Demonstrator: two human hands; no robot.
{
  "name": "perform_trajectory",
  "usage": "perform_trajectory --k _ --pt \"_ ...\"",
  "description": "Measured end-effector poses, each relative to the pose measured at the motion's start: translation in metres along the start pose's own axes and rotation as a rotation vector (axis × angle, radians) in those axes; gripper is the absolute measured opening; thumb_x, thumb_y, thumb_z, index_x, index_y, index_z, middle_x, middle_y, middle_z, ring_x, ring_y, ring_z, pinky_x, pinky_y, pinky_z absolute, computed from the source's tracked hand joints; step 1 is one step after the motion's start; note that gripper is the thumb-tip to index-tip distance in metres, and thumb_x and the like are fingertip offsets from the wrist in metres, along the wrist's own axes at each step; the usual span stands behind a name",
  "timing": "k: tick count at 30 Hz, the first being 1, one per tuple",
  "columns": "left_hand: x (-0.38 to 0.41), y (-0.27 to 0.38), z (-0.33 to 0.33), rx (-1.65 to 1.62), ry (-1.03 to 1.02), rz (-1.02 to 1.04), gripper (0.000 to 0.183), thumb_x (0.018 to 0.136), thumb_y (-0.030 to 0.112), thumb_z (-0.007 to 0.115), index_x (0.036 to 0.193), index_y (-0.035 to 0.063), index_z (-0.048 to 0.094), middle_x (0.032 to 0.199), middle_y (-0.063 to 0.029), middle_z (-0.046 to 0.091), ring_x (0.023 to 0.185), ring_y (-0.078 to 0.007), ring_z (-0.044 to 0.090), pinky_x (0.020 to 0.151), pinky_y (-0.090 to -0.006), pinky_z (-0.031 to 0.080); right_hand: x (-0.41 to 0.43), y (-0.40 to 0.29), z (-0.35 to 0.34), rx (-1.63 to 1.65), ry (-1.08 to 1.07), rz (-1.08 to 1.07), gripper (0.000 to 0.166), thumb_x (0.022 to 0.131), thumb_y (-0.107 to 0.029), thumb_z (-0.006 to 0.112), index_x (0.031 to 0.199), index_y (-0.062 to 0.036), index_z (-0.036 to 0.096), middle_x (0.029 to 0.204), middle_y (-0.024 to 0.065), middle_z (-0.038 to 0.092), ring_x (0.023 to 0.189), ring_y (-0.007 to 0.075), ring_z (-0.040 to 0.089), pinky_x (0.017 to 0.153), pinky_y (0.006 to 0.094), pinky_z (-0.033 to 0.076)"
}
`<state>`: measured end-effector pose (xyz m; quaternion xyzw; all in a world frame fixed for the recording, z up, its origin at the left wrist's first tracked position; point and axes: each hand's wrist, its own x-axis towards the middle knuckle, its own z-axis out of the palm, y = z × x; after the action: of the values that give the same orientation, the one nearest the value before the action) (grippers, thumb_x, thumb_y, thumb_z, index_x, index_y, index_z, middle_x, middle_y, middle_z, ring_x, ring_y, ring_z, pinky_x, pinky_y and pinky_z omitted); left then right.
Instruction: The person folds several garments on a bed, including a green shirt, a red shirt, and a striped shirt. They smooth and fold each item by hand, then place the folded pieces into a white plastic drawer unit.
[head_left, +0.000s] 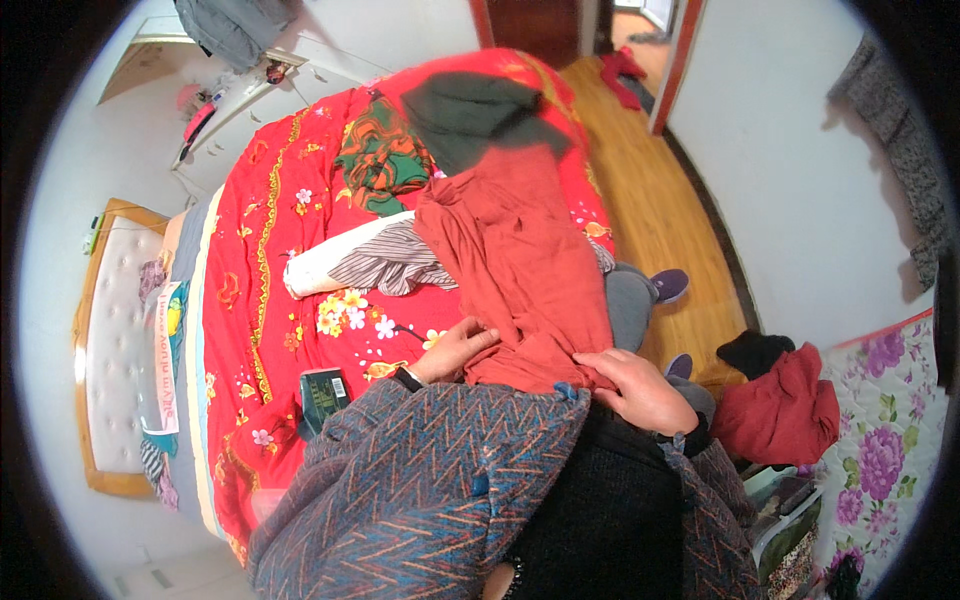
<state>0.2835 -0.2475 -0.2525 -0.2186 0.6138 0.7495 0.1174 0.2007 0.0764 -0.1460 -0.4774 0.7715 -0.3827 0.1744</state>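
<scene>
A coral-red cloth garment (525, 240) lies spread over the bed, its near end bunched against my lap. My left hand (457, 351) grips the left side of that near end. On the right side, my right hand (645, 391) holds the cloth between thumb and fingers. Under the garment's left edge are a striped grey-and-white cloth (397, 259) and a white roll (319, 270). Beyond it lie a dark green garment (472, 112) and a green-and-orange patterned cloth (382, 161). The fingertips are partly hidden in the folds.
A red floral bedspread (292, 202) covers the bed. A dark green box (324, 397) sits by my left sleeve. To my right are a heap of red cloth (780, 409) and a plastic bin (787, 517). The wooden floor (637, 180) runs towards a doorway.
</scene>
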Motion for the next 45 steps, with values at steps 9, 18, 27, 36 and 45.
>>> perform_trajectory --k 9,18,27,36,45 --pt "0.001 -0.052 -0.023 0.226 0.085 0.188 0.063 0.09 0.027 0.076 0.141 0.0058 0.046 0.121 -0.0151 0.058 0.09 -0.0196 0.059 0.076 -0.0307 0.049 0.025 0.007 0.011 -0.167 0.026 -0.138 0.054 0.068 -0.002 0.076 0.12 -0.0038 0.06 0.107 0.0139 0.058 0.106 0.0348 0.056 0.089 0.0422 0.049" --pt "-0.068 0.021 -0.027 -0.687 -0.094 -0.141 0.043 0.097 0.009 0.056 0.139 0.0045 0.049 0.132 -0.0108 0.061 0.112 -0.0243 0.064 0.097 -0.0451 0.052 0.031 0.016 0.021 -0.157 0.131 -0.199 0.048 0.063 0.0 0.075 0.108 -0.0048 0.06 0.103 0.0109 0.058 0.1 0.0338 0.058 0.082 0.0408 0.05" --pt "-0.103 0.084 0.023 -0.572 0.057 0.181 0.055 0.095 0.002 0.058 0.146 0.0095 0.04 0.134 -0.0084 0.059 0.11 -0.0203 0.066 0.076 -0.0361 0.06 0.032 0.002 0.019 -0.233 0.082 -0.196 0.027 0.079 0.001 0.058 0.104 -0.0076 0.061 0.097 0.011 0.057 0.093 0.0317 0.056 0.078 0.0393 0.049" --pt "-0.021 0.093 0.1 -0.392 -0.609 -0.014 0.063 0.099 0.007 0.056 0.155 0.0113 0.026 0.135 -0.0143 0.055 0.114 -0.0254 0.063 0.09 -0.0354 0.055 0.025 0.013 0.032 0.172 0.084 0.019 0.046 0.076 -0.004 0.074 0.121 -0.008 0.063 0.126 0.0162 0.057 0.122 0.0363 0.052 0.102 0.0413 0.044" --pt "-0.001 0.091 0.107 -0.497 -0.583 -0.034 0.052 0.101 0.01 0.056 0.148 0.0037 0.036 0.138 -0.0136 0.053 0.129 -0.0303 0.055 0.108 -0.0411 0.046 0.015 0.019 0.026 0.083 0.068 -0.011 0.053 0.081 -0.007 0.073 0.132 -0.0102 0.06 0.141 0.0178 0.053 0.135 0.039 0.045 0.111 0.0457 0.038"
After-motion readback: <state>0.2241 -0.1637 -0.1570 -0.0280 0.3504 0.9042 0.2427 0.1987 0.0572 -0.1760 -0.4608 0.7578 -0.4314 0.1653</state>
